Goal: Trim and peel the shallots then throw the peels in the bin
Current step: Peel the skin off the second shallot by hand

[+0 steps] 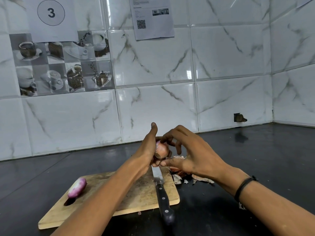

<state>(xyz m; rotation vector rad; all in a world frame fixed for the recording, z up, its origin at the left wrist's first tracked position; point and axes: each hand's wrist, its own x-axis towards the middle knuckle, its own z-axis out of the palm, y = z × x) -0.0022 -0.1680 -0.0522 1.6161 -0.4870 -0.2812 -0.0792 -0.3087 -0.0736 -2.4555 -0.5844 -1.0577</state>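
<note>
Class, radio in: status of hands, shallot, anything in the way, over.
Left hand holds shallot; right hand pinches it, peeling. Knife lies on board, untouched. Peels on counter, not yet binned. Nothing blocking.

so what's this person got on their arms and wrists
No sleeves: the left forearm and right forearm are bare, with no gloves or rings showing. The right wrist wears a thin black cord band with a small knot. Behind it sits a small dark marking, too blurred to read.
</note>
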